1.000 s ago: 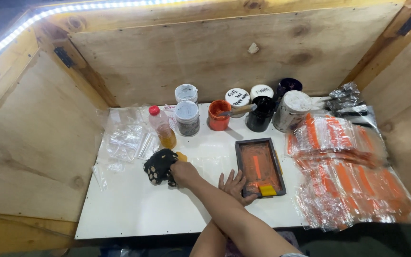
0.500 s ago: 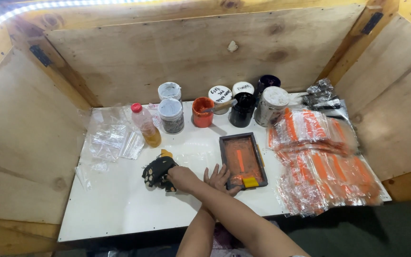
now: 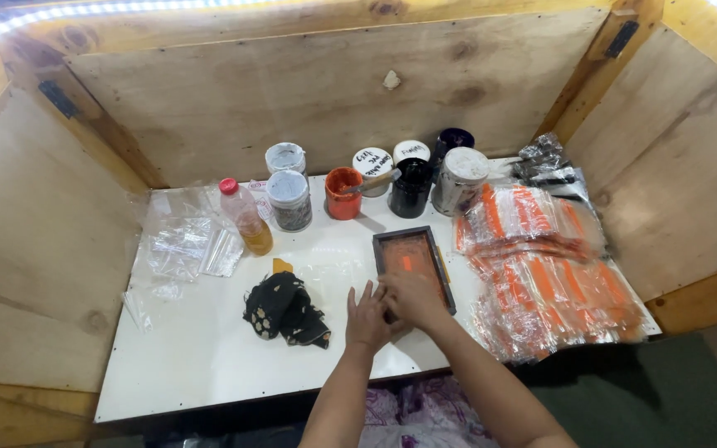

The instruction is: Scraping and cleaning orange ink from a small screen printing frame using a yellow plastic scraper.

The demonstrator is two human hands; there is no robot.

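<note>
Your left hand [image 3: 367, 318] lies flat, fingers spread, on the white table [image 3: 192, 365]; your right hand [image 3: 412, 299] rests w/ fingers together on the near end of the dark frame [image 3: 412, 253]; black cloth [image 3: 284, 309] just left.

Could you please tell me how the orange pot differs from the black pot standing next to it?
The orange pot is open, shorter and bright orange inside; the black pot is taller and dark throughout. A stirring stick leans between them, its raised end at the black pot. Both stand upright at the back of the white table, lids off.
</note>
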